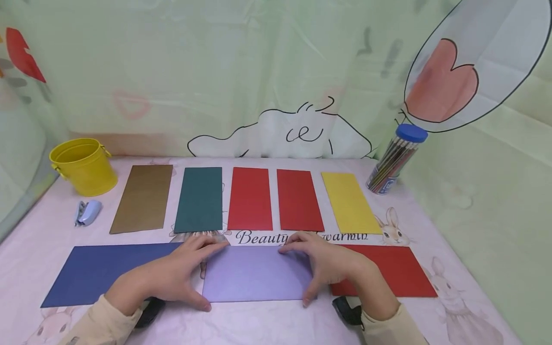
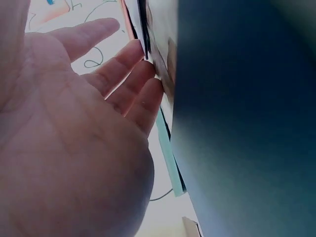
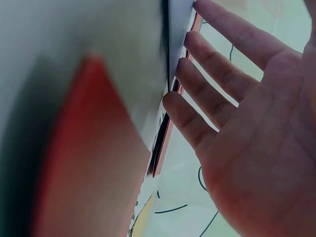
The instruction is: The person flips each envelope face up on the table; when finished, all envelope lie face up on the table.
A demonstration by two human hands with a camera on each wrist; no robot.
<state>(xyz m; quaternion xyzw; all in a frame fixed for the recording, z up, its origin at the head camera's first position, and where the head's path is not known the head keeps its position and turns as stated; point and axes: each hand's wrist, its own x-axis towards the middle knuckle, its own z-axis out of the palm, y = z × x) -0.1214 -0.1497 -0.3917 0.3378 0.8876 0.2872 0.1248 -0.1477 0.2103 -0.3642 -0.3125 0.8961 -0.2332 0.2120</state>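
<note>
pretty open table from where i sit. only tall stuff sits at the far corners: yellow bucket (image 1: 83, 166) far left, pencil tube (image 1: 395, 160) far right, small stapler (image 1: 87, 212) near the bucket. the paper sheets lie flat, so i can pass over the middle freely.

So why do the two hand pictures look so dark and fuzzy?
Both wrist views sit too close: the left hand and right hand fill them, and the blue sheet and red sheet smear out of focus. The head view is bright but bends the edges.
</note>
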